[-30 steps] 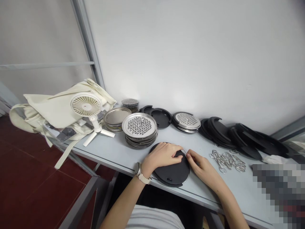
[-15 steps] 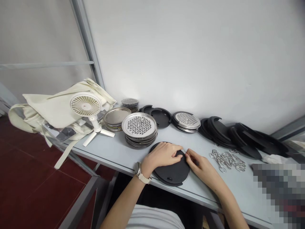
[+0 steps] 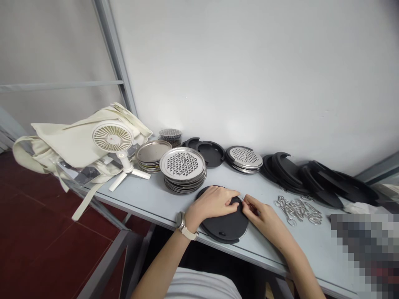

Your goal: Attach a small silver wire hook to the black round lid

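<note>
A round black plastic disc [image 3: 226, 228] lies flat on the table's front edge, with a small slot near its lower rim. My left hand [image 3: 213, 203] presses on its upper left part, the fingers curled toward the rim. My right hand [image 3: 255, 209] sits at the disc's right edge, its fingertips pinching a thin metal wire [image 3: 241, 198] close to my left fingertips. Much of the wire is hidden by my fingers, and I cannot see how it joins the disc.
Stacks of perforated steel discs [image 3: 182, 164] and black rings [image 3: 286, 172] line the wall side of the pale grey table [image 3: 140, 203]. A heap of metal clips [image 3: 297, 210] lies to the right. A white fan [image 3: 112, 138] stands on a canvas bag [image 3: 62, 143] at the left.
My right hand has shifted slightly left along the disc's rim, closer to my left hand. The disc and my left hand have barely moved.
</note>
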`<state>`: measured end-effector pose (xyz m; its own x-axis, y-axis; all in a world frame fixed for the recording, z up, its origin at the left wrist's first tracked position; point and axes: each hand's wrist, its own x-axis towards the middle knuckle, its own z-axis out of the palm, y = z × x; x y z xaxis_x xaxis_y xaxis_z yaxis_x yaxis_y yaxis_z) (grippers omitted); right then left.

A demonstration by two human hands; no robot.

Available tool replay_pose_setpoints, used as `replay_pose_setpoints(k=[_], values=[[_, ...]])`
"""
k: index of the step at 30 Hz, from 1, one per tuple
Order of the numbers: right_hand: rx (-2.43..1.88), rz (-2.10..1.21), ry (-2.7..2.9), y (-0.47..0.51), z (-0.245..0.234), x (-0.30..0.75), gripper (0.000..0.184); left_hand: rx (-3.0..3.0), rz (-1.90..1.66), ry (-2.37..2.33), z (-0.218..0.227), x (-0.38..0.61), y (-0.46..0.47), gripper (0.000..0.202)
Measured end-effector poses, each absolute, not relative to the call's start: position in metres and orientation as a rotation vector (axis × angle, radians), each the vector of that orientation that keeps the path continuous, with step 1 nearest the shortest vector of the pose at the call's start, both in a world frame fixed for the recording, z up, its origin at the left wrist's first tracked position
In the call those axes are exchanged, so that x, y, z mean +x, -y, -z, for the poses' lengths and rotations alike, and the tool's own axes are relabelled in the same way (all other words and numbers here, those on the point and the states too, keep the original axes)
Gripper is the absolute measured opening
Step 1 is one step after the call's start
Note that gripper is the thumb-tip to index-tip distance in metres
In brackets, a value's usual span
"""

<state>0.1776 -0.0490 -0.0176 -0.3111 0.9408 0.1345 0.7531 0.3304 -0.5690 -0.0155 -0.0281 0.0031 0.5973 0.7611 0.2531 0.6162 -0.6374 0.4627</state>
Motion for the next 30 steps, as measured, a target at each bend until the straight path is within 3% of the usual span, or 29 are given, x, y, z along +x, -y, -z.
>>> replay_pose_setpoints(k=[18,30], values=[[-1.510,-0.475,2.164,0.0502,0.0190,0.1743,0.026,2.446,-0.680,-1.343,-0.0014,-0.0162,0.0286,0.018],[-1.510,-0.516,2.193,0.0498,0.0163,0.1764,0.027,2.454,-0.637,-1.272,-0.0059,-0.0152,0.0306,0.023]])
